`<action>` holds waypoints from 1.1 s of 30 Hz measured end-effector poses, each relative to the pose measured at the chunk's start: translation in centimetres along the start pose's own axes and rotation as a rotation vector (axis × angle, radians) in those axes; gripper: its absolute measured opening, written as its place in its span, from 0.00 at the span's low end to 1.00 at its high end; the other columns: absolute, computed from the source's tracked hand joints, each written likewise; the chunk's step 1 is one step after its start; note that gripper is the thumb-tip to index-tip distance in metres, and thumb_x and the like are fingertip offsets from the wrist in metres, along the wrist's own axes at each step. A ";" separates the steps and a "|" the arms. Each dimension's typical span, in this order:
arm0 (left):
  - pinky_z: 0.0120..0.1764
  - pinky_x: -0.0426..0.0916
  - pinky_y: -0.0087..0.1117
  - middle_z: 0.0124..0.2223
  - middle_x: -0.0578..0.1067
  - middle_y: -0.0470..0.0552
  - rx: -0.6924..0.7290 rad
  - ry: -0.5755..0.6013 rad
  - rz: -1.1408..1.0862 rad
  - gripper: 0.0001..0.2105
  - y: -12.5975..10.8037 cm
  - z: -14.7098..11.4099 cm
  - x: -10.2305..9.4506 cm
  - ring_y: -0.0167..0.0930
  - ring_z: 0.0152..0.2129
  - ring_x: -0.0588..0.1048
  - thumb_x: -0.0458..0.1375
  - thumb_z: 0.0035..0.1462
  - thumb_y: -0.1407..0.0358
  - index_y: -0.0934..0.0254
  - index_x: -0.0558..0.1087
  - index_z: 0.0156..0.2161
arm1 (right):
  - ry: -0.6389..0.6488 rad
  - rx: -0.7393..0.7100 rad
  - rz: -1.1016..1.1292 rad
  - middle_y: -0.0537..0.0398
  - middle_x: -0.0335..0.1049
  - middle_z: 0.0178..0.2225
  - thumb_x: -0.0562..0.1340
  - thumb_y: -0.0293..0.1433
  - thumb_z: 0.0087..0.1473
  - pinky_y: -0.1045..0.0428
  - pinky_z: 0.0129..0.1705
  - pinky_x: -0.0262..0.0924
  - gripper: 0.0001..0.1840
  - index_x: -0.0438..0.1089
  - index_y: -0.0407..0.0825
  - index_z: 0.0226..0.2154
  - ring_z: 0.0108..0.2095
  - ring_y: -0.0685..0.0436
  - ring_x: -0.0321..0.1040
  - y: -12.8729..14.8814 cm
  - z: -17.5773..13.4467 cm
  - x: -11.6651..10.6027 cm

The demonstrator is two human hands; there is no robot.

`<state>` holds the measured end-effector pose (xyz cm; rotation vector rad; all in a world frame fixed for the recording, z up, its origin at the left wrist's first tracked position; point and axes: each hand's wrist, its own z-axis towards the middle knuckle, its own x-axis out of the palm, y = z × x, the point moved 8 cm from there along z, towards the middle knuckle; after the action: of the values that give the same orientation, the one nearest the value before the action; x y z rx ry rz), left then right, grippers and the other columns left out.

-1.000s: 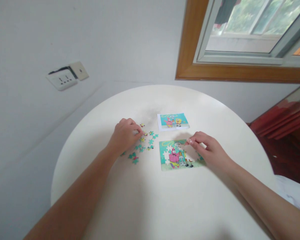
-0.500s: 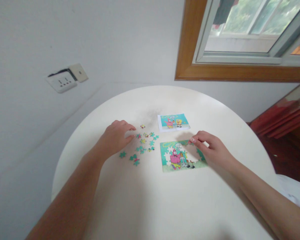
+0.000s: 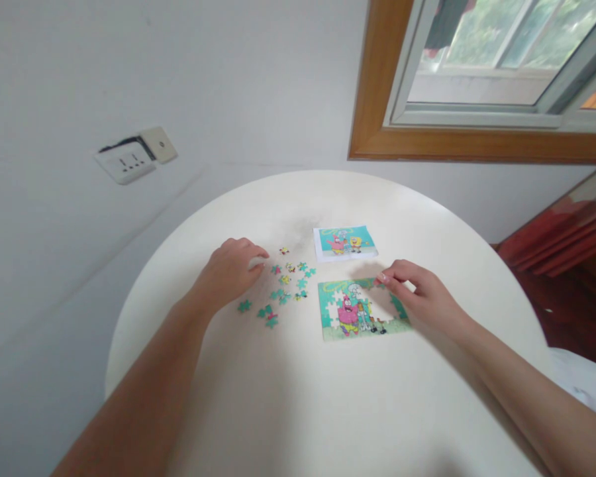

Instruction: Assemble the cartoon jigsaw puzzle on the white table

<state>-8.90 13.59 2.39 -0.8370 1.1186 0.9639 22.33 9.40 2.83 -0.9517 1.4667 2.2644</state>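
Observation:
My left hand [image 3: 232,268] hovers at the left of the loose puzzle pieces [image 3: 285,280], thumb and fingers apart and nothing between them. Several of these pieces are teal, others yellow or pink. Over the upper right of a partly filled jigsaw puzzle [image 3: 348,316] is my right hand [image 3: 411,286], its thumb and forefinger pinched together. Whatever is in that pinch is hidden or too small to name. The puzzle shows a pink starfish figure, with white gaps at its left, top middle and right. My right hand covers its right edge.
A printed picture card [image 3: 346,242] of the same cartoon scene lies behind the puzzle. Everything rests on a round white table [image 3: 298,397]. Beyond it are a wall with a power socket [image 3: 126,162] and a wood-framed window [image 3: 477,142].
My left thumb and fingers have shifted very slightly to the left, away from the loose pieces. The right hand stays where it was over the puzzle.

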 end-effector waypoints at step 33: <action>0.42 0.69 0.38 0.37 0.76 0.54 -0.054 0.131 -0.247 0.13 -1.6 0.2 1.2 0.37 0.36 0.74 0.53 0.52 0.61 0.64 0.75 0.39 | 0.002 -0.009 -0.039 0.53 0.68 0.27 0.54 0.41 0.62 0.51 0.33 0.59 0.18 0.73 0.49 0.30 0.31 0.46 0.64 -0.2 0.1 -0.2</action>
<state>-7.14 13.44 1.38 -1.0675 1.0746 0.7449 22.51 9.59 2.87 -0.9763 1.4276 2.2450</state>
